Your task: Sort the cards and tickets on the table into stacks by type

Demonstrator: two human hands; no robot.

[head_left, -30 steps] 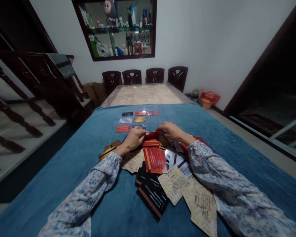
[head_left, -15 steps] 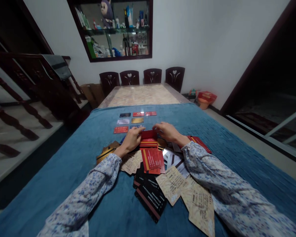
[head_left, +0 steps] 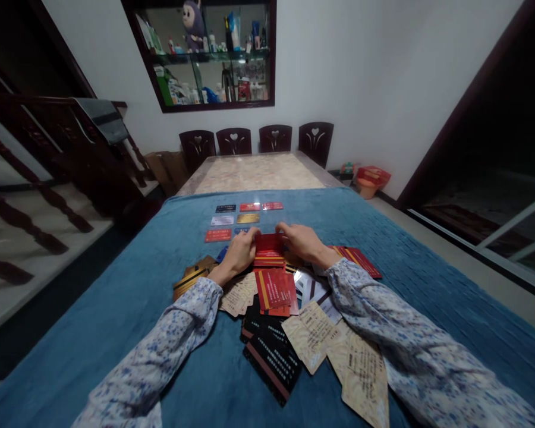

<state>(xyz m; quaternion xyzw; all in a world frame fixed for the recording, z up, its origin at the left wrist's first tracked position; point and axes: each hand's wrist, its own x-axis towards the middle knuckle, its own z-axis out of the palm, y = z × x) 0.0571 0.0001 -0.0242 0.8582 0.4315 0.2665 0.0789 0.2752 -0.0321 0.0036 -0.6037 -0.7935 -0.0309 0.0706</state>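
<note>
Between my two hands stands a stack of red cards (head_left: 270,242), tipped up over the pile. My left hand (head_left: 241,252) grips its left edge with thumb and fingers closed. On its right edge my right hand (head_left: 304,241) is closed in the same way. Below them lie loose red cards (head_left: 274,289), black cards (head_left: 274,362) with a brown stripe, and cream patterned cards (head_left: 312,333). Gold cards (head_left: 191,279) peek out beside my left wrist. White cards (head_left: 318,294) and more red cards (head_left: 359,261) lie near my right wrist.
Past my hands, single cards lie in rows, among them a black card (head_left: 225,208), a gold card (head_left: 248,219) and a red card (head_left: 218,235). A blue cloth (head_left: 129,309) covers the near table. Dark chairs (head_left: 275,138) stand at the far end.
My hands stay at the red stack's two sides. The fingers of my left hand have drawn in slightly and curled closer around its edge.
</note>
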